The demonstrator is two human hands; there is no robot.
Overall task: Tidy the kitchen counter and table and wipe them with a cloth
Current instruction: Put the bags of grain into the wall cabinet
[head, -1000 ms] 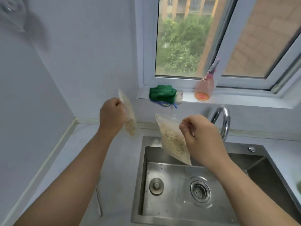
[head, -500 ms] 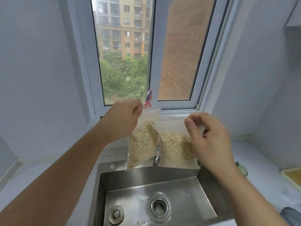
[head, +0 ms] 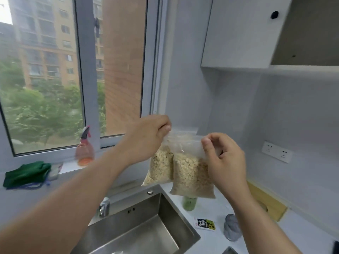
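Both bags hang in the air over the desk (head: 302,235), just right of the sink (head: 146,226). The left hand (head: 146,138) has its fingers (head: 165,128) clenched on the top strip of the left bag (head: 160,167). The right hand (head: 223,162) pinches the right bag (head: 189,173) with thumb and forefinger, other fingers loosely curled. The bags touch, with the right one overlapping in front. Under them on the desk are a green jar (head: 189,203), a packet (head: 205,224) and a grey cup (head: 232,230). There's a board (head: 266,200) at the back edge. The cloth (head: 25,174) and spray bottle (head: 84,149) are on the sill.

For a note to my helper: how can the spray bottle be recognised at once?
Look at the window sill behind the sink. The spray bottle stands there, right of a green cloth. Only it is upright, translucent orange.
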